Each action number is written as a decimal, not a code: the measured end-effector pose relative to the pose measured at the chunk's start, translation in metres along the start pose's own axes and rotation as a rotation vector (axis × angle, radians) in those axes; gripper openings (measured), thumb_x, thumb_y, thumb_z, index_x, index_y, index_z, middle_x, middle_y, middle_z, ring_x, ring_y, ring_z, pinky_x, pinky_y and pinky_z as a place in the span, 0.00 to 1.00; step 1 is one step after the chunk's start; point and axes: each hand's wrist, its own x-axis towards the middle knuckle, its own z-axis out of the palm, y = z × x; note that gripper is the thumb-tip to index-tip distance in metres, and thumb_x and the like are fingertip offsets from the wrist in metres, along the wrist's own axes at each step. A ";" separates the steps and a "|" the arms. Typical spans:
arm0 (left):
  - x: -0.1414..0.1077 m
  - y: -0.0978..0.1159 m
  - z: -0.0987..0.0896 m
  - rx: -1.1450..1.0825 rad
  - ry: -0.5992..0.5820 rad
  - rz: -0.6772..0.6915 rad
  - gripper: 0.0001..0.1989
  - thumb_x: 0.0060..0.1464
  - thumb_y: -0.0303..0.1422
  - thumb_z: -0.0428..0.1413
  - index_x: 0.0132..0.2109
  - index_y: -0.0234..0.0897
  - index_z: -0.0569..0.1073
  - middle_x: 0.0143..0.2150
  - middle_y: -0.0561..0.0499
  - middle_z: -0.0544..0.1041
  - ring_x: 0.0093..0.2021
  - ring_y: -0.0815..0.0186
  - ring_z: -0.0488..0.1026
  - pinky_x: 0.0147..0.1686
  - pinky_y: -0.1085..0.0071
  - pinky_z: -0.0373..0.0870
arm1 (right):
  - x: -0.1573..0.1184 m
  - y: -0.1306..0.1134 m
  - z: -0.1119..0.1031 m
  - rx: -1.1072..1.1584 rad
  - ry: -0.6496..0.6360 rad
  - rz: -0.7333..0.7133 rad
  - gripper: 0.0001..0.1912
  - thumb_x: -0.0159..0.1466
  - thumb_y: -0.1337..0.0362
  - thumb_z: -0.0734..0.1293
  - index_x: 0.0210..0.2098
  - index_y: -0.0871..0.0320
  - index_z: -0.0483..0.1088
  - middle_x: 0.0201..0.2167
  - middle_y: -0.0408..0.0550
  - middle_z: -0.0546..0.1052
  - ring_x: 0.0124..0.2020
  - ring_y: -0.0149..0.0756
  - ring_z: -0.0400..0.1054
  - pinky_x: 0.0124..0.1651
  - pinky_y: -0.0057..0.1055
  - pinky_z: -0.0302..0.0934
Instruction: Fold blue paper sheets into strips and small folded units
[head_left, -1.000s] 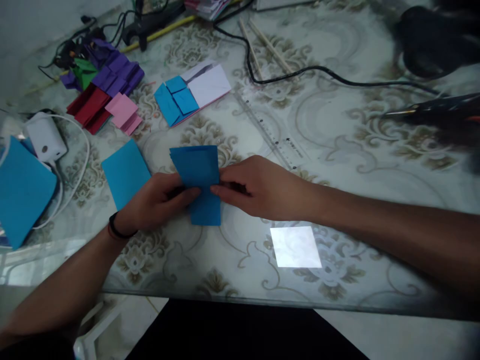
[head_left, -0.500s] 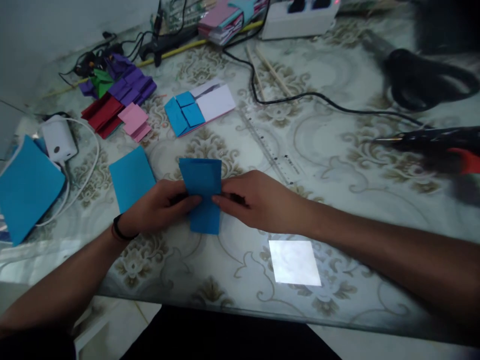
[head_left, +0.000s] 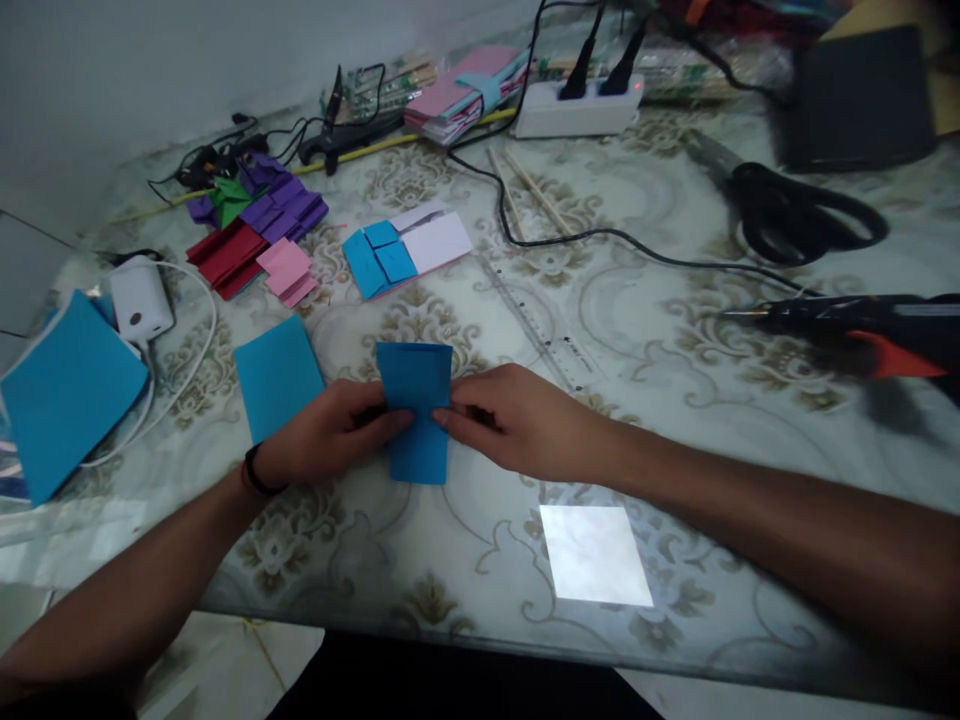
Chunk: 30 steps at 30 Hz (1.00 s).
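Between my two hands a folded blue sheet of paper (head_left: 420, 450) is held upright, its long side running away from me. My left hand (head_left: 349, 430) pinches its left edge, the thumb on the near face and the fingers behind. On the opposite edge my right hand (head_left: 499, 420) grips in the same way. Just beyond my left wrist lies a flat blue paper (head_left: 277, 375). A folded blue piece (head_left: 380, 258) rests farther back on a white paper (head_left: 439, 240), with a clear ruler (head_left: 536, 325) to its right.
Folded purple (head_left: 285, 205), red (head_left: 225, 257) and pink (head_left: 287, 270) papers lie at the back left. A white corded device (head_left: 141, 298) sits near a larger blue paper (head_left: 71, 400). Scissors (head_left: 806, 215), a glue gun (head_left: 847, 325) and a power strip (head_left: 577, 108) are at right and back.
The camera view has tilted up a little, so everything sits lower in the picture. Both hands keep their hold on the folded blue paper, which looks nearly the same.
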 end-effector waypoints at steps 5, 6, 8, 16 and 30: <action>0.001 0.001 0.000 -0.003 0.001 0.002 0.17 0.71 0.37 0.54 0.32 0.34 0.71 0.24 0.58 0.66 0.23 0.74 0.59 0.24 0.77 0.58 | 0.000 0.000 0.000 0.007 0.000 -0.003 0.18 0.72 0.60 0.61 0.26 0.58 0.61 0.20 0.38 0.64 0.23 0.25 0.57 0.30 0.27 0.46; 0.001 0.001 0.000 -0.003 0.004 0.001 0.17 0.71 0.37 0.54 0.32 0.34 0.72 0.24 0.57 0.66 0.24 0.74 0.59 0.24 0.77 0.58 | 0.000 0.000 0.000 0.010 -0.001 -0.003 0.19 0.72 0.60 0.61 0.26 0.58 0.61 0.20 0.38 0.64 0.23 0.25 0.57 0.30 0.27 0.46; 0.001 0.002 0.000 -0.002 0.007 -0.005 0.17 0.71 0.38 0.54 0.33 0.34 0.72 0.24 0.57 0.66 0.24 0.73 0.59 0.24 0.77 0.58 | 0.001 0.000 -0.001 0.010 -0.002 0.001 0.19 0.72 0.59 0.61 0.26 0.58 0.61 0.20 0.38 0.64 0.23 0.25 0.57 0.30 0.27 0.46; 0.001 0.001 0.000 0.010 0.005 -0.011 0.17 0.70 0.38 0.54 0.34 0.33 0.73 0.25 0.56 0.70 0.25 0.73 0.62 0.25 0.77 0.60 | 0.000 -0.001 -0.001 0.005 0.002 0.003 0.19 0.72 0.59 0.61 0.26 0.58 0.61 0.20 0.39 0.64 0.23 0.25 0.57 0.30 0.27 0.46; 0.002 0.002 0.000 0.005 -0.009 -0.005 0.15 0.71 0.37 0.54 0.37 0.33 0.76 0.26 0.56 0.71 0.25 0.73 0.62 0.25 0.77 0.59 | 0.000 0.000 0.000 0.012 0.013 -0.023 0.19 0.73 0.60 0.61 0.25 0.58 0.60 0.19 0.38 0.62 0.22 0.25 0.56 0.30 0.27 0.45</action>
